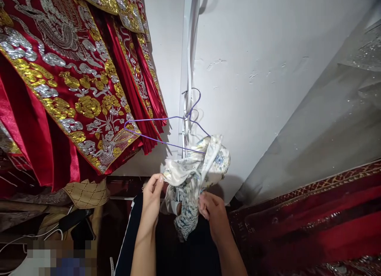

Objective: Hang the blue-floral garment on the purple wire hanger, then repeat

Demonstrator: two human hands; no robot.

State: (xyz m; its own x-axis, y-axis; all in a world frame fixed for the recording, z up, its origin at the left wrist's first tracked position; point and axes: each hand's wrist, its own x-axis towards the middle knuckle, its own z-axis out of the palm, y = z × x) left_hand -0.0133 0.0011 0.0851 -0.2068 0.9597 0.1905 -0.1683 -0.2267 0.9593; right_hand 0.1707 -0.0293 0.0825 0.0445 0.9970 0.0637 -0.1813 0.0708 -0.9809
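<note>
A white satin garment with a blue floral print (196,171) hangs bunched on the right end of a thin purple wire hanger (166,127). The hanger's hook rests by a white pipe on the wall. My left hand (151,198) pinches the garment's left edge between thumb and fingers. My right hand (212,212) grips a lower fold of the same cloth. Both hands are raised in front of the wall, below the hanger.
Red robes with gold and silver embroidery (74,85) hang at the upper left, close to the hanger. A white wall (253,69) is behind. A grey sparkly cloth (333,109) and red embroidered fabric (312,228) lie at the right. Cables and bags lie at the lower left.
</note>
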